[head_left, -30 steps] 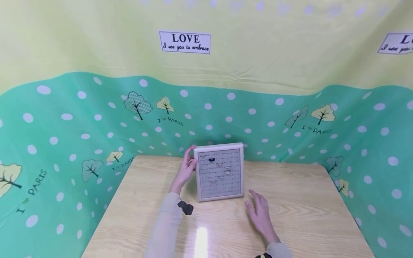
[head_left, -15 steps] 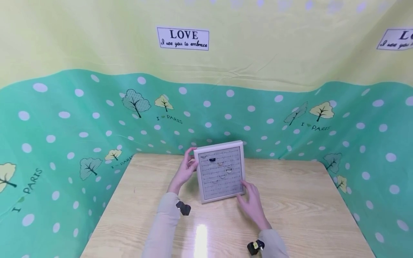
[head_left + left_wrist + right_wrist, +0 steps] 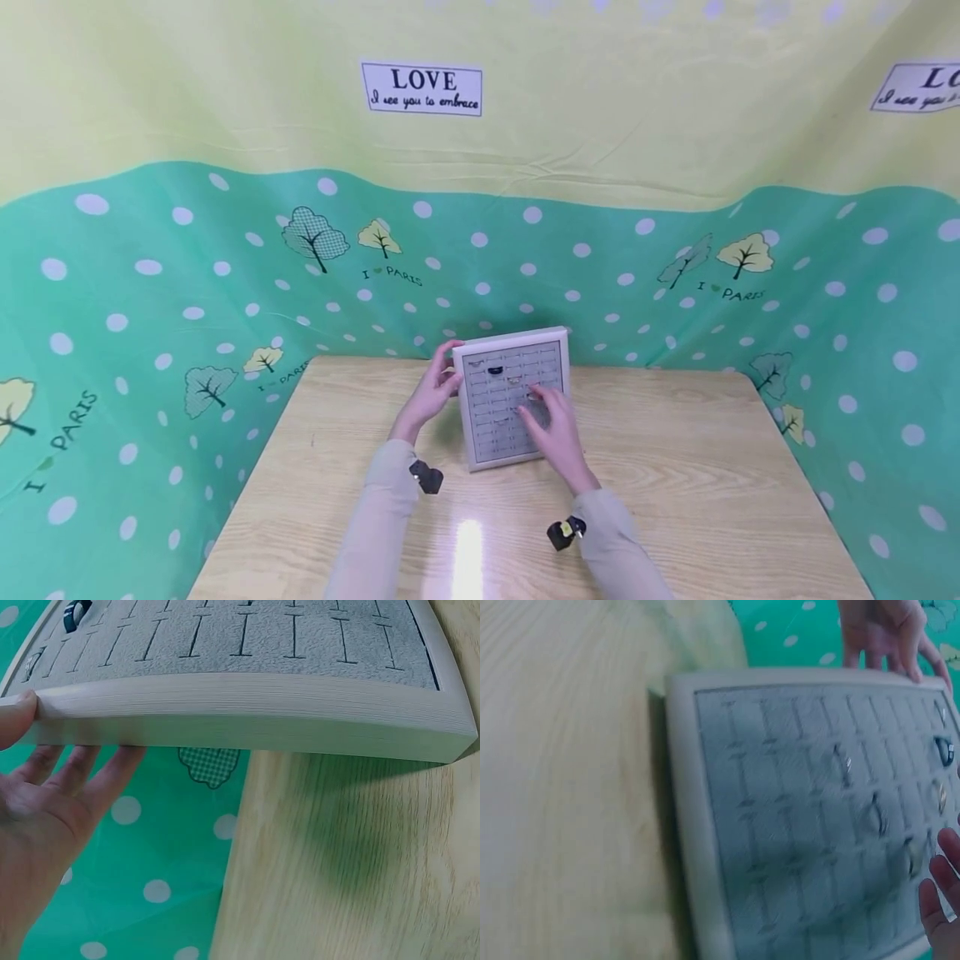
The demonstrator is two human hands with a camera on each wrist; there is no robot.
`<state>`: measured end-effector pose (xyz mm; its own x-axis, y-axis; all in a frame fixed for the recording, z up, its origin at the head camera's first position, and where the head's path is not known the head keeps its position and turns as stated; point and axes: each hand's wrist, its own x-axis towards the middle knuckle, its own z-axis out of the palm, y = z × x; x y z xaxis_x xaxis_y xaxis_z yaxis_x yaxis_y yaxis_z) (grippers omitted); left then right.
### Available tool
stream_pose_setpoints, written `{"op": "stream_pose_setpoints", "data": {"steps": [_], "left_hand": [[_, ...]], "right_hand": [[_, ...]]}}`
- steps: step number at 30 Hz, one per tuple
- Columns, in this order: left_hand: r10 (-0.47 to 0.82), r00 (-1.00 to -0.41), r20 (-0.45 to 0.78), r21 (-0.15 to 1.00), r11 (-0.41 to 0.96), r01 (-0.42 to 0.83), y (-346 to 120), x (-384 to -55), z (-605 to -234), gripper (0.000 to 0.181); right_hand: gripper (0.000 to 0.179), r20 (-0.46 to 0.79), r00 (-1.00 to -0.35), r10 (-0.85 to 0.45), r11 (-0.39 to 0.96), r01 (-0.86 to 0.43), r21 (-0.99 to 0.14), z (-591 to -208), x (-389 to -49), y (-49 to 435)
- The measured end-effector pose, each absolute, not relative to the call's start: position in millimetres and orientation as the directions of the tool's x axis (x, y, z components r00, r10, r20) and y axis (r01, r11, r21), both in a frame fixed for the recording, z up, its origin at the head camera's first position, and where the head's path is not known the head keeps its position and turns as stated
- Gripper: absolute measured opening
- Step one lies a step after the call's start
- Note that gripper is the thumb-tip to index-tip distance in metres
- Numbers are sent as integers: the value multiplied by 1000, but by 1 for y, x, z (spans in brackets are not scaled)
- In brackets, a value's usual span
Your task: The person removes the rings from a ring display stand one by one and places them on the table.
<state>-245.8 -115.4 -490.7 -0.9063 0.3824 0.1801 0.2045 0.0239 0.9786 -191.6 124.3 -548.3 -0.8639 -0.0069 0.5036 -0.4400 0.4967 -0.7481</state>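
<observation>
The ring board [image 3: 495,446], a pale frame around a grey slotted panel, stands tilted on the far part of the wooden table [image 3: 712,467], just in front of the green lower part of the curtain [image 3: 607,333], its slotted face turned to the near side; the left hand [image 3: 429,396] clamps the board's left side near the upper corner, thumb on the front rim, other fingers behind; the right hand [image 3: 555,429] is held before the panel's right half, thumb and forefinger parted, their tips near a pale ring [image 3: 913,859]; from where I stand I cannot tell whether they touch it; the two hands are apart, with part of the panel between them.

Several rings sit in the slots [image 3: 294,636]; a dark ring [image 3: 495,370] lies toward the upper left, with a gold-toned ring [image 3: 513,380] lower and to its right; black devices [image 3: 427,477] are worn at both wrists, by the pale sleeves [image 3: 371,525]; a bright light streak [image 3: 467,558] crosses the table between the forearms; above, a white label [image 3: 422,89] reads LOVE.
</observation>
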Motion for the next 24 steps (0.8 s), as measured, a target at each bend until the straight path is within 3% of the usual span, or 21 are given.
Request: {"op": "stream_pose_setpoints", "data": {"steps": [9,14,21,24], "left_hand": [[400,-901,168,982,7,187,-116,-248,-490,57],[416,-895,158,983,16,181,-114,-250,-488,57],[430,-891,148,987,0,164,-116,-252,-490,57],[424,-893,150,987,-10,160,-116,-257,-498,57]], "right_hand": [[38,597,-798,-81,524,-544,-655,-526,-215,95],[34,603,-796,-50,559,-523,-644,-519,-225,82],[27,680,-733,-25,653,-527,-544,-514,-238,65],[25,678,-734,-33,651,-531,-542,-510,-242,58]]}}
